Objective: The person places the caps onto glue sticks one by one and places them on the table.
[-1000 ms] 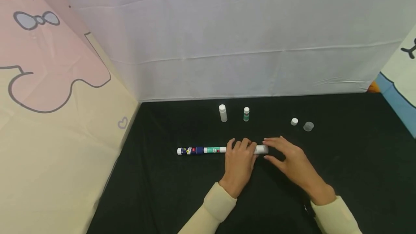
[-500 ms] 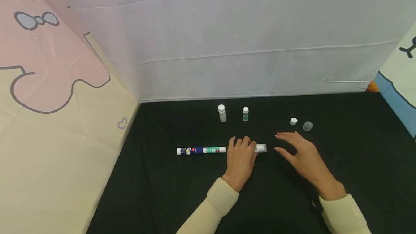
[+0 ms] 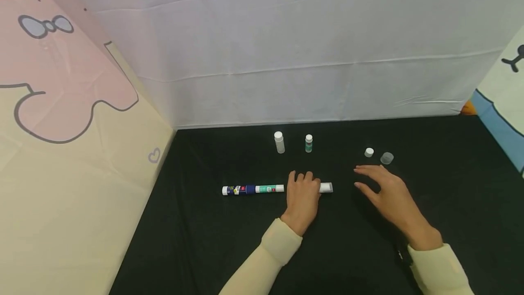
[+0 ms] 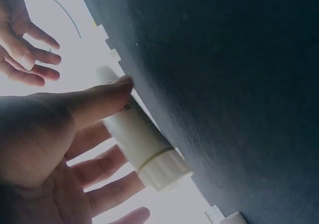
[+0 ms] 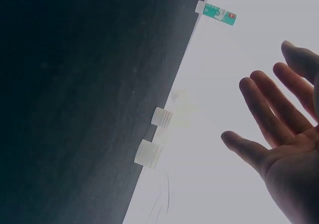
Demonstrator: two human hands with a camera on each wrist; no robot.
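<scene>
A white glue stick (image 3: 326,187) lies sideways under my left hand (image 3: 302,199), its right end showing past the fingers. In the left wrist view, the thumb presses one side of this white glue stick (image 4: 137,132), with the fingers behind it and the ridged base in front. To its left, in the same line, lie a teal-and-white glue stick (image 3: 268,189) and a navy-blue one (image 3: 237,190) end to end. Off the right end, my right hand (image 3: 390,192) hovers apart from everything, thumb and fingers spread with nothing between them.
Behind the row stand a white-capped clear tube (image 3: 279,143) and a small teal-labelled glue stick (image 3: 309,144). A white cap (image 3: 369,152) and a translucent cap (image 3: 386,158) are at the back right. A white cloth wall (image 3: 262,81) rises behind the black table (image 3: 196,240).
My right hand has drawn away to the right from the end of the white glue stick. That glue stick has slid slightly left under my left hand.
</scene>
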